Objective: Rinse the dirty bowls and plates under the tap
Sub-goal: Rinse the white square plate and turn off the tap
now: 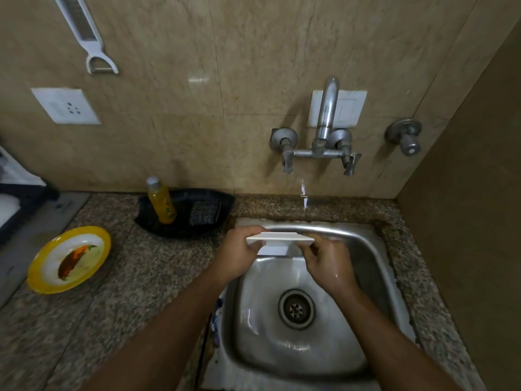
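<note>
Two hands hold one white dish (279, 237) edge-on at the centre of the frame, over the far rim of the single steel sink (375, 266). The left hand (239, 255) grips its left edge with curled fingers; the right hand (328, 263) pinches its right edge. One yellow-rimmed plate (42, 280), smeared brown, lies on the speckled stone counter (141, 277) at left. One tap (324, 131) juts from the tiled wall. One yellow bottle (163, 201) stands in a black tray (220, 201).
</note>
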The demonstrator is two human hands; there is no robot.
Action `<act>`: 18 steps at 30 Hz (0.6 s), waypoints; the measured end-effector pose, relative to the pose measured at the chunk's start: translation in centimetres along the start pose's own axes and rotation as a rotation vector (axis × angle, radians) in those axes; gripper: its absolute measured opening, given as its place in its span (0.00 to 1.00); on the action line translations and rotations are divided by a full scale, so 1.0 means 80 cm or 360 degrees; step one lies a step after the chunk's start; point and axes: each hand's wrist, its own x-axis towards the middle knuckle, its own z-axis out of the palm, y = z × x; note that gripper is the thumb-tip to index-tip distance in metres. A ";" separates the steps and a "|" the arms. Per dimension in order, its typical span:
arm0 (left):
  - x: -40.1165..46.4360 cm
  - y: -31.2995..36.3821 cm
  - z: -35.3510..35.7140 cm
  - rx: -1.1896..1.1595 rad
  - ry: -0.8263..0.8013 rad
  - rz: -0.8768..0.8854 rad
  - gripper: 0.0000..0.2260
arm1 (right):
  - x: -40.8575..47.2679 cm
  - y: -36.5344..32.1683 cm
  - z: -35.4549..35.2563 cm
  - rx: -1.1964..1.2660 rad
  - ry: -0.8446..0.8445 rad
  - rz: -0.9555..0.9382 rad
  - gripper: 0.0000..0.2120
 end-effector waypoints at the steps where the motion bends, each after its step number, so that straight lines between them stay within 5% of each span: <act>1: -0.001 0.000 -0.001 0.0018 0.0004 -0.0012 0.09 | 0.000 -0.001 0.001 -0.0007 -0.0011 0.0001 0.07; 18: -0.033 -0.010 -0.057 0.0373 -0.0033 -0.0325 0.10 | 0.016 -0.026 0.036 0.0327 -0.0163 0.0228 0.13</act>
